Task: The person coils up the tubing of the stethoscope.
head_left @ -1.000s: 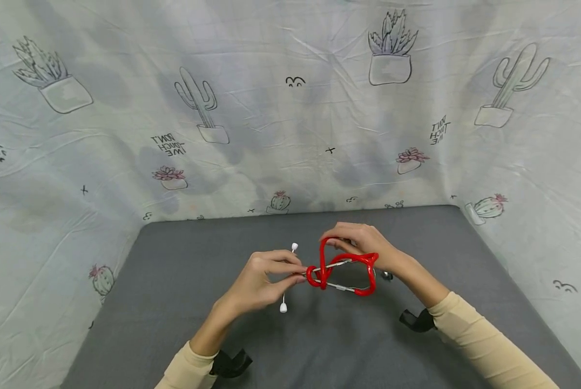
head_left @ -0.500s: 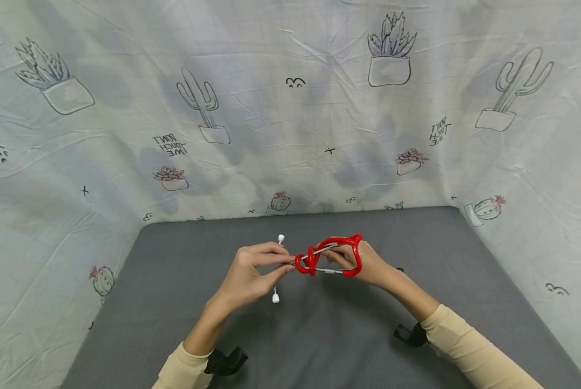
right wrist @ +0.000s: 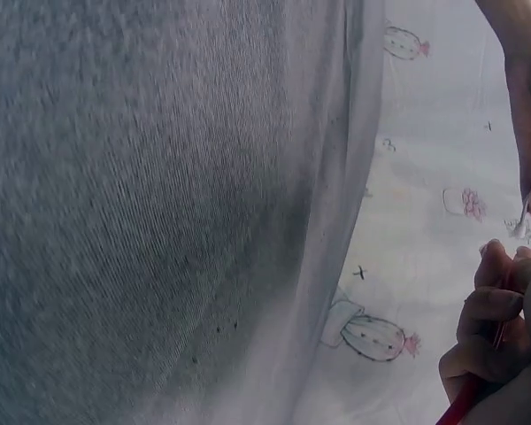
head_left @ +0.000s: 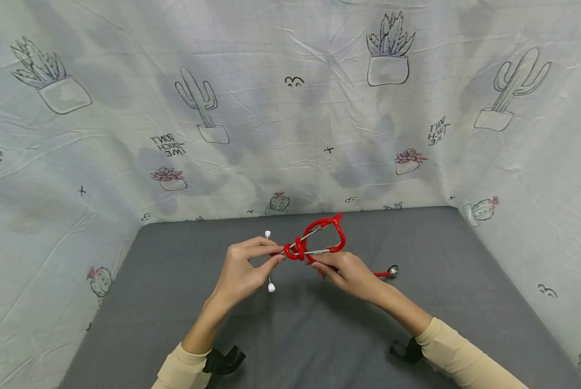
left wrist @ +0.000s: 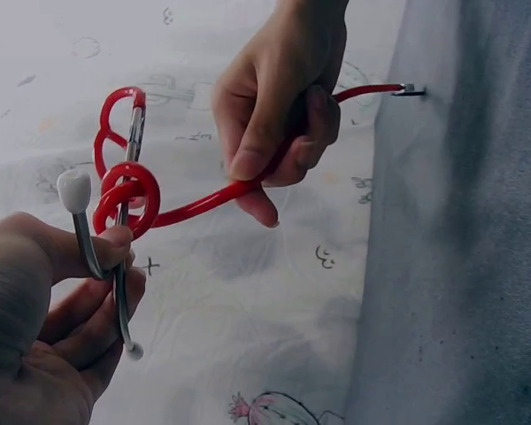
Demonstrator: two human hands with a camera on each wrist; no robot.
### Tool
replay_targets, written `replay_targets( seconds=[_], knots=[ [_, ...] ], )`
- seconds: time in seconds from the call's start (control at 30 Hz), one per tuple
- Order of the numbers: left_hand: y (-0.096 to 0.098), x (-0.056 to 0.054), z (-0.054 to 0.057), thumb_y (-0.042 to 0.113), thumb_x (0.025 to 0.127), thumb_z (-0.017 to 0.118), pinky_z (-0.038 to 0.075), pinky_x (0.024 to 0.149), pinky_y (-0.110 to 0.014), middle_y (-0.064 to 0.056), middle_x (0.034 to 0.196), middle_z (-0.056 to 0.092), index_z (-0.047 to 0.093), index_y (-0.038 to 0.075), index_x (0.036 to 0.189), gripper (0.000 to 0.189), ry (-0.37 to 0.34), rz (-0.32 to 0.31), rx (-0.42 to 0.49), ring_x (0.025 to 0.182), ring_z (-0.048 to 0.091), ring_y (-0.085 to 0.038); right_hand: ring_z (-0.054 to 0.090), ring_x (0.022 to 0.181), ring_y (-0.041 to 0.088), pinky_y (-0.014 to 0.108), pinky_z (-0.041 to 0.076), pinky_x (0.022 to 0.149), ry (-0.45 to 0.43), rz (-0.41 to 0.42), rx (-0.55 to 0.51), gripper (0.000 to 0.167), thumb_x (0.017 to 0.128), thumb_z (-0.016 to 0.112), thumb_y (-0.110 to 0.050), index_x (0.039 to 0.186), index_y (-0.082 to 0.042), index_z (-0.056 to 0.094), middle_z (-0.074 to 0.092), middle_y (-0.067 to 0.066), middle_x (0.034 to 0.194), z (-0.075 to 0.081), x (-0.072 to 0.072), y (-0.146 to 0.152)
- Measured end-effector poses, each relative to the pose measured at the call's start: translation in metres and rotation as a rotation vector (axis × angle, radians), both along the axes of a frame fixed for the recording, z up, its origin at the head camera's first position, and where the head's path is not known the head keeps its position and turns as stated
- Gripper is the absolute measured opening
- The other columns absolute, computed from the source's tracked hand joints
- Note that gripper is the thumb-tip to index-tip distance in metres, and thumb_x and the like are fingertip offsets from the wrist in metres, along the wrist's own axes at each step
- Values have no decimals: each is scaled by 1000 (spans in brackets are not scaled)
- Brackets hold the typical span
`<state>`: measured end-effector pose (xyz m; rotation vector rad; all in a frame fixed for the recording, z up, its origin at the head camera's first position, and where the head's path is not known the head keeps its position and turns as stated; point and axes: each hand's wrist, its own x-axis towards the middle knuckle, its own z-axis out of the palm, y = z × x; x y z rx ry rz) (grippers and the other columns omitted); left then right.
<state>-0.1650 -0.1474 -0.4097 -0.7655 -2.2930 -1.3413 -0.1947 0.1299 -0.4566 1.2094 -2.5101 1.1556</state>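
A stethoscope with red tubing is held up above the grey table. Its metal ear tubes carry white ear tips, and the tubing winds round them in coils. My left hand pinches the ear tubes just beside the coils, between thumb and fingers. My right hand grips the loose length of tubing, thumb and fingers curled round it, as the left wrist view shows. Past the right hand the tube ends in a metal chest piece. In the right wrist view the coils are hidden.
A grey cloth-covered table lies beneath both hands. Pale fabric printed with cacti and potted plants stands along its back and both sides. Black straps hang at the sleeve cuffs.
Both hands have shifted left with the stethoscope. My right hand came down from above the coils to below the frame's loop, drawing the tubing with it, and the chest piece now shows fully.
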Motion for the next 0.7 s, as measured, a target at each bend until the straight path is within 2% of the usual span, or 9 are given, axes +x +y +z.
replay_targets(
  seconds=[0.13,0.3,0.4,0.57,0.7],
  knots=[
    [0,-2,-2,1,88,88,61,76,-26,-1,96,82,88,7,103,16,-10,44,-7,88,76,-16,47,66,-5,17,44,57,-11,-4,-11,20,104,70,-8,120,-11,82,68,-6,76,1,7,-3],
    [0,-5,-7,3,88,88,62,77,-28,0,97,83,88,9,101,14,-53,103,-19,90,77,-16,40,63,-7,14,39,56,15,22,0,19,105,70,-7,120,-9,81,67,-3,74,2,12,-7],
    [0,-6,-10,3,89,88,62,78,-29,-1,98,83,88,9,101,14,-64,121,-22,91,78,-17,38,63,-7,13,39,56,34,26,14,17,104,70,-6,118,-10,79,67,-4,73,2,14,-7],
    [2,-7,-12,1,88,88,61,73,-27,-3,98,83,88,8,101,15,-39,125,-22,88,78,-20,41,63,-6,13,41,55,39,2,46,20,105,71,-9,123,-9,78,65,-9,75,5,18,-7],
    [3,-7,-12,2,88,88,61,74,-28,-2,97,83,88,8,100,14,-31,141,-26,86,78,-19,42,64,-5,14,42,57,46,-10,66,18,106,69,-10,122,-10,77,62,-9,76,6,21,-8]
  ],
)
